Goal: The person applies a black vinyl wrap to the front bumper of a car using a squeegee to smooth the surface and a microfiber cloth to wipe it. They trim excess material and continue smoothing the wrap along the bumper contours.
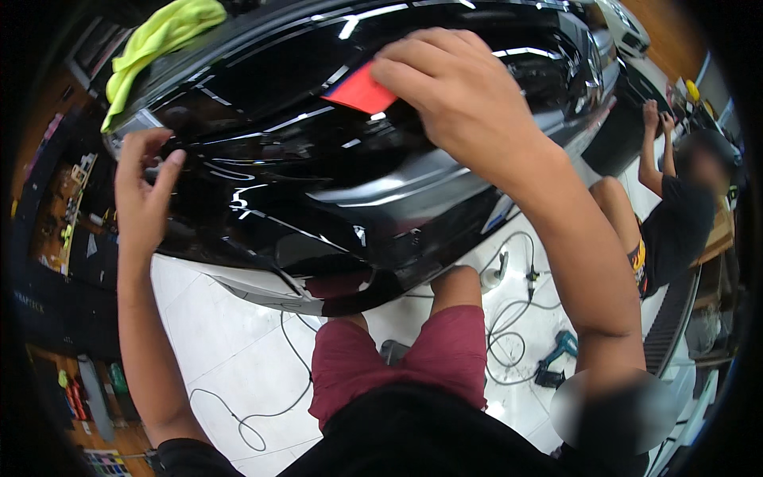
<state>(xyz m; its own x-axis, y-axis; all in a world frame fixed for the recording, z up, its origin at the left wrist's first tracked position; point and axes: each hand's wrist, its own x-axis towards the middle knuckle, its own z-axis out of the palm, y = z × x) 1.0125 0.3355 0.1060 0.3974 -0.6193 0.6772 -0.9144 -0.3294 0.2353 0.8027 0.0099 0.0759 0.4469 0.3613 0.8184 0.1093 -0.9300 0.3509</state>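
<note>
A glossy black car body panel (270,171) curves across the space in front of me, full of bright light reflections. My right hand (473,91) reaches over it and is closed on a flat red squeegee (363,89), whose dark edge points left, at or just above the surface. At the panel's left end is my left hand (143,187), its fingers bent and the thumb apart. Those fingertips are beside the panel's edge, and I make out nothing held between them. A bright yellow-green cloth (163,44) lies over the car's far left part.
Thin cables (509,318) loop across the white floor (230,350). A teal cordless power tool (563,347) and a pale bottle (494,273) stand at the right. Another person (675,215) crouches there, hands raised by a dark car. Shelves with tools (75,211) line the left.
</note>
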